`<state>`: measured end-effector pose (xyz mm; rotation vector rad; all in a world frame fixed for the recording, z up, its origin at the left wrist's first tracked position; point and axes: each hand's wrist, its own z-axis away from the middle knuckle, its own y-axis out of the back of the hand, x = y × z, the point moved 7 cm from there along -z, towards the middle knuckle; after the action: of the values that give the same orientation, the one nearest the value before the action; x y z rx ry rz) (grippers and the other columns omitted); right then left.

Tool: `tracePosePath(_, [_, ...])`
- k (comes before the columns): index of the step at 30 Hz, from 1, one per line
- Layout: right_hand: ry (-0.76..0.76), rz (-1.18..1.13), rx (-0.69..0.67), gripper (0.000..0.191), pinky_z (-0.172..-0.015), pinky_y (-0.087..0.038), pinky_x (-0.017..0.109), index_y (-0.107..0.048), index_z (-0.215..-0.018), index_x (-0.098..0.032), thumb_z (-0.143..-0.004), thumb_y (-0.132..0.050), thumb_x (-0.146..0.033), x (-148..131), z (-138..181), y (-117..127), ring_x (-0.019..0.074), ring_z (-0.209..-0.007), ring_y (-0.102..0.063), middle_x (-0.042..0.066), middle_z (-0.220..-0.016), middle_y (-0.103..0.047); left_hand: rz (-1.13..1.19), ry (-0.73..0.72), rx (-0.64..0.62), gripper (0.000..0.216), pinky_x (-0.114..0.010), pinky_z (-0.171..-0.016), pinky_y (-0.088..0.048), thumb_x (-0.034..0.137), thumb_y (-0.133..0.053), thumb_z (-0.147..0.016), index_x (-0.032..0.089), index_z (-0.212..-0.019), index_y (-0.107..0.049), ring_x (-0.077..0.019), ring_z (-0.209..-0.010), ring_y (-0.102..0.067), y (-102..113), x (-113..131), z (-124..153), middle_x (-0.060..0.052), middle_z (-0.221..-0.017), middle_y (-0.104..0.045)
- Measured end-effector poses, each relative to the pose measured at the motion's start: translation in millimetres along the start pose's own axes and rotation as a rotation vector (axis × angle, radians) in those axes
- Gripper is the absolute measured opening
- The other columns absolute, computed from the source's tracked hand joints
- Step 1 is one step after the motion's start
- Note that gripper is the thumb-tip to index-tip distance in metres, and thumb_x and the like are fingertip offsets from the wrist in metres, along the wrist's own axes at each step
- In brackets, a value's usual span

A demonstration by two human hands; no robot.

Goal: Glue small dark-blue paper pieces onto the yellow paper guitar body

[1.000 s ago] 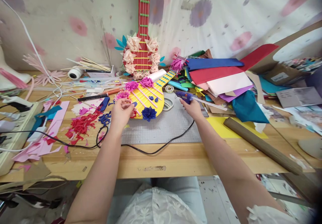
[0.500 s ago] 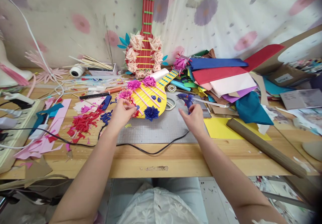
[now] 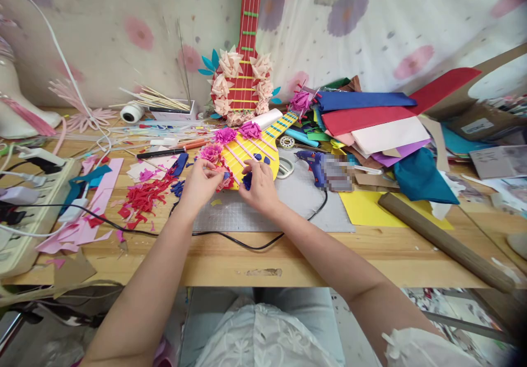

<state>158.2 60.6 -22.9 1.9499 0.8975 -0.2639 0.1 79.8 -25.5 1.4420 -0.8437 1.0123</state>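
Note:
A yellow paper-covered toy guitar (image 3: 269, 163) with pink strings and paper flowers lies on the grey cutting mat (image 3: 230, 216). At its lower left edge, my left hand (image 3: 202, 184) is closed in a pinch on a small blue paper piece (image 3: 226, 175), close to pink and red flowers. My right hand (image 3: 260, 184) reaches over the guitar's lower end, fingers curved but apart. Between them shows a dark blue paper flower (image 3: 247, 181), mostly covered; whether they touch it is unclear. A blue glue gun (image 3: 313, 163) rests on the mat to the right.
Red paper shreds (image 3: 144, 198) lie at left, beside a power strip (image 3: 49, 213). A black cord (image 3: 247, 244) crosses the front. Behind stands a red toy guitar (image 3: 242, 89). At right are stacked paper sheets (image 3: 379, 120) and a brown roll (image 3: 444, 240).
My right hand has left the glue gun and moved left to the blue flower. My left hand stays at the guitar's edge with the blue piece. The view has shifted slightly.

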Motion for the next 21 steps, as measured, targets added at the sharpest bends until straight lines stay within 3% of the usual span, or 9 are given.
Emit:
tracePosePath(6, [-0.048, -0.061, 0.047, 0.041, -0.092, -0.040, 0.043, -0.046, -0.113, -0.020, -0.071, -0.049, -0.016, 13, 1, 8, 0.0252, -0.099, -0.051, 0.007, -0.092, -0.062, -0.206, -0.079, 0.028, 0.021, -0.025, -0.057, -0.042, 0.026, -0.062, -0.068, 0.022, -0.083, -0.046, -0.0146, -0.061, -0.061, -9, 8, 9, 0.002, -0.067, -0.064])
tracePosePath(10, [-0.073, -0.085, 0.070, 0.040, -0.094, -0.039, 0.045, -0.047, -0.111, -0.020, -0.071, -0.053, -0.021, 21, 1, 14, 0.0259, -0.107, -0.048, 0.010, -0.104, -0.060, -0.299, -0.101, 0.011, 0.022, -0.027, -0.064, -0.044, 0.019, -0.060, -0.070, 0.022, -0.087, -0.046, -0.0156, -0.068, -0.063, -22, 20, 21, 0.001, -0.071, -0.065])
tracePosePath(21, [-0.061, -0.052, 0.060, 0.051, -0.103, -0.029, 0.050, -0.042, -0.119, -0.020, -0.071, -0.056, -0.031, 40, 1, 14, 0.0286, -0.122, -0.036, 0.013, -0.122, -0.050, -0.533, -0.145, 0.029, 0.028, -0.031, -0.068, -0.045, 0.013, -0.055, -0.071, 0.019, -0.097, -0.045, -0.0208, -0.074, -0.063, -44, 29, 27, -0.002, -0.070, -0.061])
